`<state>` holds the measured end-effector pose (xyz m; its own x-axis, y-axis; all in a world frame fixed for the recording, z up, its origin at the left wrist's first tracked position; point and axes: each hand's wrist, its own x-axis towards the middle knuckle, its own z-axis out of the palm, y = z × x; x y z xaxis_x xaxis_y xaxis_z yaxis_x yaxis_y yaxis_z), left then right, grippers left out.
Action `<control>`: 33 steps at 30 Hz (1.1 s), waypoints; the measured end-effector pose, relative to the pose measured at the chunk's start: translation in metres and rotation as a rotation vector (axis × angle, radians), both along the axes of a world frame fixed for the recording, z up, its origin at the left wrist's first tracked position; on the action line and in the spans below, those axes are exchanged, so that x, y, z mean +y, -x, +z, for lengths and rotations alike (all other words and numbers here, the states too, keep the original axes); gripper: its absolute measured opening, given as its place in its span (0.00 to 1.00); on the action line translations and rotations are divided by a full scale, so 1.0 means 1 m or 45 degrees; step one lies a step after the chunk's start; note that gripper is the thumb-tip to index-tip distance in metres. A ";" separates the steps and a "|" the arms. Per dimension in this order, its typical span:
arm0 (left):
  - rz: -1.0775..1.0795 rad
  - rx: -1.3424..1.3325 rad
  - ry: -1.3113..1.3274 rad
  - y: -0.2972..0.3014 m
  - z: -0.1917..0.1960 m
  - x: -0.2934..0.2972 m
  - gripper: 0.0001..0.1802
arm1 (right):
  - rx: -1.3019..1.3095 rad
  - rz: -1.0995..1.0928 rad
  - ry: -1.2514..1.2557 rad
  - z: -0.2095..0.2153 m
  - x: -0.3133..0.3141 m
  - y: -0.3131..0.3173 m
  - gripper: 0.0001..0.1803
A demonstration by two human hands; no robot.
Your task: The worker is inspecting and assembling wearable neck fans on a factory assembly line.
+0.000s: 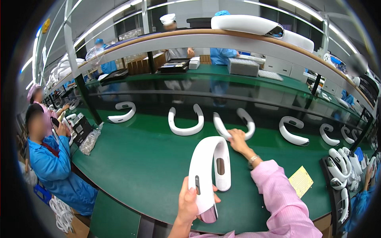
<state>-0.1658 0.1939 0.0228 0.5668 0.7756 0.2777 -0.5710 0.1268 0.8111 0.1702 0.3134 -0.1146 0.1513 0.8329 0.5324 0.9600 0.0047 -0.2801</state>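
Observation:
My left hand (189, 200) grips a white U-shaped neckband device (204, 170) upright near the front of the green bench. Its dark oval button panel and a brown window on the inner side of one arm show; the fingers are partly behind it. Farther off, my right hand (239, 141) reaches out and is closed on the bottom curve of a second white neckband device (249, 126), which rests on the dark strip along the bench. Left of that one lies another neckband device (186, 130), apart from my hands.
More neckband devices (293, 135) lie spaced along the strip. A yellow sheet (301, 181) lies right of my right arm, near a black tray (335, 198) of white parts. A shelf (178, 39) crosses above. A person in blue (51, 158) works at the left beside a plastic bag (90, 142).

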 end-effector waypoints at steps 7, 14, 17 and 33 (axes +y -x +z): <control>-0.056 -0.087 0.123 0.009 -0.009 -0.005 0.33 | 1.630 0.507 0.241 0.084 -0.047 0.089 0.25; -0.372 -0.384 0.463 -0.012 -0.023 0.007 0.25 | 2.458 0.924 0.408 0.133 -0.233 0.104 0.42; -0.641 -0.494 0.600 -0.021 -0.036 0.002 0.25 | 2.146 0.661 0.195 0.140 -0.266 0.109 0.38; -0.792 -0.694 0.973 -0.061 -0.021 -0.006 0.18 | 2.255 0.239 0.062 0.158 -0.293 0.108 0.29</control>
